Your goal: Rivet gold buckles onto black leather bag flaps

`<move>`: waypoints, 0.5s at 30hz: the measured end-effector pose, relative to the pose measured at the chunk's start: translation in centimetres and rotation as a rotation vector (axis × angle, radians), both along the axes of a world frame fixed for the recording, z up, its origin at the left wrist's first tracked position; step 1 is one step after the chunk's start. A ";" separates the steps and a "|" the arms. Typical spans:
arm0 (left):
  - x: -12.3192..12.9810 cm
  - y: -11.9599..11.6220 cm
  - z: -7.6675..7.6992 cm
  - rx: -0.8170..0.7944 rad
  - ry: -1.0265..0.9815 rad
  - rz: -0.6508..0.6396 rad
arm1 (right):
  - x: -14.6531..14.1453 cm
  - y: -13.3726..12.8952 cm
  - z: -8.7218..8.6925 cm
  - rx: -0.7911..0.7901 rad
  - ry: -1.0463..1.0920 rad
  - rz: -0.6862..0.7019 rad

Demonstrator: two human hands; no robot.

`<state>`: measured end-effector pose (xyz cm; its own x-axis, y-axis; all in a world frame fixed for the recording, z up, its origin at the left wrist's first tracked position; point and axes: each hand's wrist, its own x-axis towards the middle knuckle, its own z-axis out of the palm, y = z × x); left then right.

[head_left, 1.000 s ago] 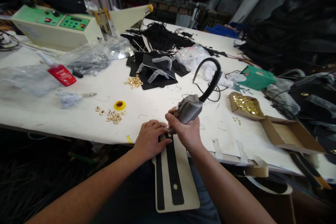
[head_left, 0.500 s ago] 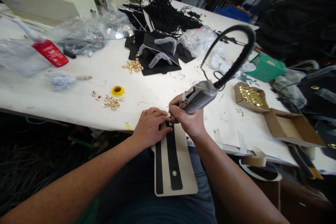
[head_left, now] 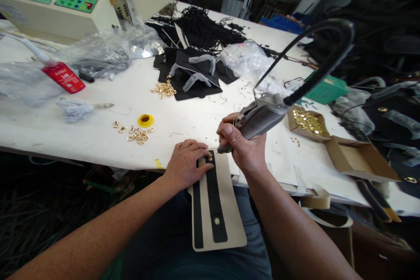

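shifted right since earlier, off black strip [head_left: 215, 192]: grey power tool [head_left: 262, 118], centre right, gripped in my right hand [head_left: 247, 148] | my left hand [head_left: 185, 164], centre, spread on beige panel [head_left: 232, 214]

A red bottle [head_left: 64, 78] lies by crumpled plastic [head_left: 106, 52], black cords [head_left: 203, 30] heaped beyond.

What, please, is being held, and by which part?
The right hand grips the grey tool near its tip; the left hand lies on the beige panel at its far end.
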<state>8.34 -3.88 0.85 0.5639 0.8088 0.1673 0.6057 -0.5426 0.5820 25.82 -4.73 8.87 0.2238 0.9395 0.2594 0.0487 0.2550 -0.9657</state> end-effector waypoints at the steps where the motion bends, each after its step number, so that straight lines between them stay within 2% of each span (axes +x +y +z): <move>1: 0.0 0.0 0.1 0.001 -0.003 0.000 | 0.5 0.2 0.3 -0.008 -0.048 -0.034; 3: 0.0 -0.1 0.2 0.000 -0.004 -0.005 | 1.6 0.8 0.5 -0.038 -0.219 -0.084; 5: 0.0 -0.1 0.3 -0.003 -0.003 -0.013 | 3.1 1.5 -0.1 -0.067 -0.489 -0.114; 9: 0.0 -0.1 0.3 -0.004 -0.005 -0.017 | 6.0 2.7 -3.5 -0.158 -0.988 -0.116; 12: 0.0 -0.1 0.2 0.001 -0.009 -0.013 | 7.3 2.8 -5.8 -0.194 -1.160 -0.064; 15: 0.0 0.0 0.1 0.002 -0.012 -0.007 | 7.5 1.9 -6.2 -0.156 -1.223 -0.063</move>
<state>8.33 -3.90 0.98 0.5675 0.8044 0.1757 0.5951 -0.5483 0.5876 33.29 -2.80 2.62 -0.0412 0.9754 0.2164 0.9491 0.1059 -0.2965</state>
